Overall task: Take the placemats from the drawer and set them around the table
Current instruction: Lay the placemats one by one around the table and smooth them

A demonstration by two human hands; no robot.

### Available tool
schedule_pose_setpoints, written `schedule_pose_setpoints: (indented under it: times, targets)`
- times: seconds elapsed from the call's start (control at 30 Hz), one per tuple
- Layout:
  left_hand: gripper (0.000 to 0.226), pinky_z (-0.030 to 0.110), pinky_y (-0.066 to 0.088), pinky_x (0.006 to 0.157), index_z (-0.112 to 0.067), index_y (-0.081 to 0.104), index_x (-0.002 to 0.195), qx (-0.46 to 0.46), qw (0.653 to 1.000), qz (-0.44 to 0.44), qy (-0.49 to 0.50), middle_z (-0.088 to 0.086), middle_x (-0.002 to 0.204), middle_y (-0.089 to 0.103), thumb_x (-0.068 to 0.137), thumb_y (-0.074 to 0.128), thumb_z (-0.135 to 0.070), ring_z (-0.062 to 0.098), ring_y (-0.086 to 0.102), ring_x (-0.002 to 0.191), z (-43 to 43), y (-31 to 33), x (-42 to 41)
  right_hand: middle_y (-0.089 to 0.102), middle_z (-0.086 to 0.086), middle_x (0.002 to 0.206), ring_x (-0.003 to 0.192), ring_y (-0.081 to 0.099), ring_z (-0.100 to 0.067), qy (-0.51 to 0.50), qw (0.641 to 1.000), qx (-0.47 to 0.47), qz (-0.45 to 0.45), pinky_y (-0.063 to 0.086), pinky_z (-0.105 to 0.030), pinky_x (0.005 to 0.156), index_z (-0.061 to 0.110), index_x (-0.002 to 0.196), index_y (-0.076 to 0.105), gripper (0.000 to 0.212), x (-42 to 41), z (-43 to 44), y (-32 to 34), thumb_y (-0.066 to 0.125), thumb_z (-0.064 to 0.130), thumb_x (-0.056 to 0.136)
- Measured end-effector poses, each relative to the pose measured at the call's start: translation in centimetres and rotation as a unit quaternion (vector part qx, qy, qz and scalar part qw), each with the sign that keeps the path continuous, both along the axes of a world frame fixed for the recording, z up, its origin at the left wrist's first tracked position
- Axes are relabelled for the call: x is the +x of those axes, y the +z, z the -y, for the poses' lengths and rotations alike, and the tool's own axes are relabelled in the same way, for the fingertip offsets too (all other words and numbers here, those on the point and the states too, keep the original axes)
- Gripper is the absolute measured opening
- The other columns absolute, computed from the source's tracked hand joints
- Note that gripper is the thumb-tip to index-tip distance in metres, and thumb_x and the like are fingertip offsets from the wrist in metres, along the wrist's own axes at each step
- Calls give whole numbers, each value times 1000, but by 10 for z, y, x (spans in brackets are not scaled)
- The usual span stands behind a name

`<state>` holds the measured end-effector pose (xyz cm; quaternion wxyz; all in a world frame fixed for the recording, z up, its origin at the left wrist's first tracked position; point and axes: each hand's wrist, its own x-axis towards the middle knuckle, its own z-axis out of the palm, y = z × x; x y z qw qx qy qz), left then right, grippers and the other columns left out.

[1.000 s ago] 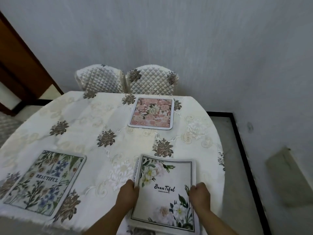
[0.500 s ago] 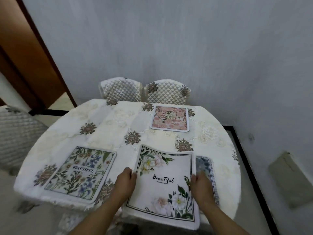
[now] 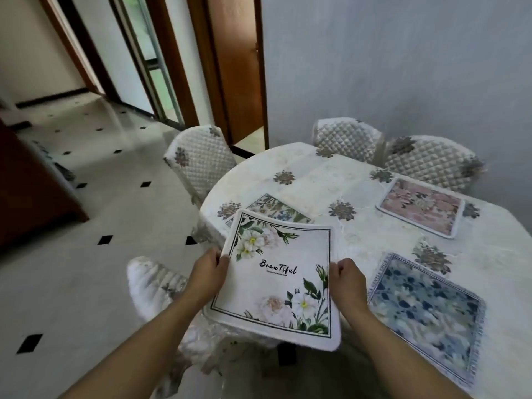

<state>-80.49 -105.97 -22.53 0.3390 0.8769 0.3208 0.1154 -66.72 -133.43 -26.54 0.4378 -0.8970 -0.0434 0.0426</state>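
I am holding the white flowered placemat [image 3: 273, 272] between both grips. My left grip [image 3: 208, 273] is pinching its left edge, and my right grip [image 3: 345, 282] is curling round its right edge. The mat is hanging in the air over the rim of the worktop [image 3: 331, 180], with its far edge bowing upward and its near right corner sagging below my right grip.

Just to the right of my right grip, the blue placemat [image 3: 426, 312] is lying flat on the cloth, apart from the mat I am carrying. Beyond my grips, the green-leafed placemat [image 3: 277, 208] is peeking out, half hidden behind the far edge of the held mat. Farther off, beyond and to the right of my right grip, the pink placemat [image 3: 420, 210] is lying flat.

A near quilted chair [image 3: 152, 283] is standing just left of my left grip, and a far quilted chair [image 3: 201, 162] is standing well beyond it.
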Motion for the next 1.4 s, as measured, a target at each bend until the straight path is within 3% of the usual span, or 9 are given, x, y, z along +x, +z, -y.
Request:
schedule_pose_setpoints:
  times: [0.33, 0.57, 0.63, 0.7, 0.77, 0.9, 1.07, 1.2, 1.4]
  targets:
    - [29, 27, 31, 50, -20, 44, 68, -15, 983, 37, 179, -2, 68, 55, 95, 49, -31, 11, 51, 61, -136, 7, -184, 59, -3, 67, 60, 54, -17, 152, 988, 5, 18, 33, -26, 49, 17, 74, 53, 26, -100, -192, 33, 50, 27, 97]
    - [31, 29, 31, 49, -20, 38, 66, -36, 962, 52, 265, -2, 64, 50, 94, 49, -31, 12, 45, 57, -271, -4, -314, 49, 1, 51, 49, 47, -17, 233, 971, -28, 41, 29, -26, 48, 18, 58, 44, 36, -190, -374, 34, 53, 23, 93]
    - [32, 28, 30, 49, -21, 37, 66, -34, 958, 48, 279, -3, 64, 49, 94, 49, -31, 10, 45, 57, -310, -3, -344, 57, -6, 58, 57, 55, -23, 249, 967, -39, 40, 40, -32, 54, 12, 64, 51, 31, -216, -423, 31, 53, 22, 93]
    - [32, 28, 30, 49, -21, 37, 66, -37, 956, 46, 286, -3, 64, 49, 94, 49, -30, 10, 45, 56, -344, 0, -364, 61, -13, 66, 67, 59, -32, 254, 966, -41, 22, 48, -41, 70, 6, 71, 54, 29, -237, -462, 34, 52, 24, 93]
    - [32, 28, 30, 48, -20, 37, 67, -44, 955, 43, 291, -3, 64, 50, 95, 48, -31, 10, 45, 56, -381, 2, -379, 61, -12, 68, 68, 59, -32, 251, 967, -48, 9, 48, -39, 69, 7, 72, 55, 29, -252, -499, 34, 51, 26, 93]
    - [30, 27, 30, 49, -20, 40, 68, -45, 958, 23, 284, -2, 67, 53, 95, 47, -33, 10, 48, 59, -446, -2, -381, 60, -12, 66, 65, 57, -32, 243, 968, -64, 0, 38, -34, 60, 5, 71, 55, 31, -256, -556, 35, 51, 26, 94]
    - [28, 27, 36, 51, -15, 48, 74, -70, 956, 32, 282, -1, 71, 58, 94, 46, -34, 10, 52, 61, -519, -23, -352, 63, -18, 70, 69, 59, -36, 244, 968, -56, -9, 50, -42, 69, 0, 74, 56, 29, -227, -627, 29, 51, 21, 94]
    - [27, 26, 40, 52, -13, 53, 78, -106, 946, 48, 303, -1, 75, 62, 94, 46, -34, 10, 56, 64, -567, -38, -319, 60, -17, 71, 70, 57, -32, 263, 962, -73, -5, 45, -38, 67, -1, 76, 56, 29, -187, -695, 15, 48, 18, 97]
    - [28, 20, 36, 46, -17, 46, 73, -131, 929, 51, 343, -5, 66, 53, 94, 45, -36, 3, 46, 53, -647, -47, -270, 63, -17, 81, 77, 60, -34, 305, 947, -97, 6, 39, -34, 64, 0, 89, 56, 25, -131, -820, 5, 46, 20, 100]
